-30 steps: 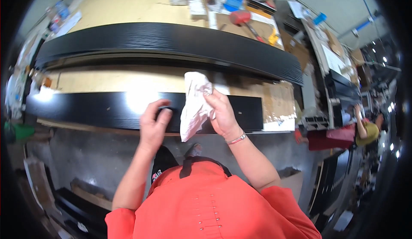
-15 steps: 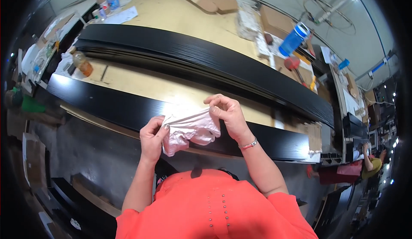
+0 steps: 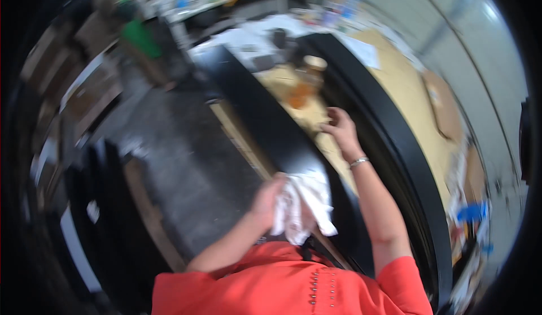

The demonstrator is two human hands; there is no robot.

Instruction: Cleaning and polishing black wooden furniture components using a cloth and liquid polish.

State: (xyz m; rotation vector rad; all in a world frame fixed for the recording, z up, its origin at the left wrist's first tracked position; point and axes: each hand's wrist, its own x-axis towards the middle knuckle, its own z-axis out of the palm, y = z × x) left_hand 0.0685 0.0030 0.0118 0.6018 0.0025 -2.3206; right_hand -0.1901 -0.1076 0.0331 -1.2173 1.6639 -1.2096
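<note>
white crumpled cloth [image 3: 302, 205] is gripped in the left hand [image 3: 268, 199] at the lower centre of the frame, bunched over the near end of a long black flat panel [image 3: 265, 120] that runs toward the upper left. the right hand [image 3: 339, 128] is seen at the centre, fingers loosely curled, resting by the panel's far edge on the tan wooden surface [image 3: 403, 97]. a silver bracelet [image 3: 359, 161] is worn on that wrist. the picture is blurred.
</note>
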